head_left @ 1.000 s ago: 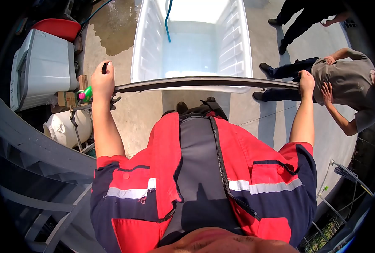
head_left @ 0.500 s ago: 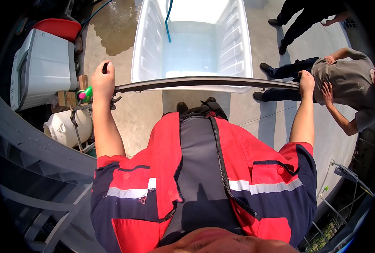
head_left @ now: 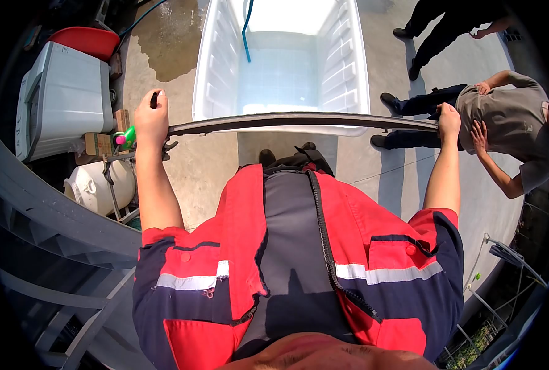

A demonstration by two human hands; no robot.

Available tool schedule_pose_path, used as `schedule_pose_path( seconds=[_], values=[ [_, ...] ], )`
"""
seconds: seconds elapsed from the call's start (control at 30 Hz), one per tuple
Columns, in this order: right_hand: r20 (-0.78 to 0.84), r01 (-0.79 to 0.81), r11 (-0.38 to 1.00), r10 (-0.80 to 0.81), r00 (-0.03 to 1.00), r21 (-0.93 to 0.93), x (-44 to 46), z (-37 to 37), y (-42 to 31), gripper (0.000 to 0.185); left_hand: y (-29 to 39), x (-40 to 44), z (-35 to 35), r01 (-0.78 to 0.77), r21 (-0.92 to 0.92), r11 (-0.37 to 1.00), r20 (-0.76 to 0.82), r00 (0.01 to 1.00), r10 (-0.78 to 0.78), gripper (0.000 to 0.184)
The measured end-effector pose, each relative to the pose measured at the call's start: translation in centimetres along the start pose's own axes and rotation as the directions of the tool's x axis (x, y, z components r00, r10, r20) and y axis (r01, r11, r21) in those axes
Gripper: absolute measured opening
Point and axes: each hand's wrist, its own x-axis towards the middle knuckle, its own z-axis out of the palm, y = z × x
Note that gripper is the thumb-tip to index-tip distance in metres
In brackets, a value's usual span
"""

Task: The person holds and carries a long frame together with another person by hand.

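Observation:
A long, thin dark bar (head_left: 274,119) stretches level across the view, bowed slightly upward in the picture; I cannot make out its material. Around its left end my left hand (head_left: 151,122) is closed, with a short black tip standing out above the fist. My right hand (head_left: 449,124) grips the right end, fingers wrapped. Both arms reach forward, so the bar passes in front of the near rim of a big white plastic tub (head_left: 361,68). Pale bluish water seems to lie in the tub, and a blue hose (head_left: 246,42) hangs into it.
Two people stand at the right, one in a grey-brown shirt (head_left: 503,117), the other in dark trousers (head_left: 447,31). On the left are a white washing machine (head_left: 70,92), a red basin (head_left: 92,42), a white plastic drum (head_left: 104,188) and a wet patch (head_left: 169,46).

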Motion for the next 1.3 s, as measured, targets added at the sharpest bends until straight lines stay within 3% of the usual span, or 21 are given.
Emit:
schedule_pose_path(
  seconds=[0.27,1.3],
  values=[
    [-0.001,0.009,0.996,-0.009,1.000,-0.084,-0.1,-0.2,-0.3,0.030,0.1,0.0,0.1,0.005,-0.015,1.000,-0.011,1.000,-0.005,0.029],
    [0.017,-0.023,0.997,0.024,1.000,-0.075,0.2,-0.2,-0.3,0.028,1.1,-0.1,-0.4,0.004,0.015,1.000,-0.010,1.000,-0.003,0.028]
  ],
)
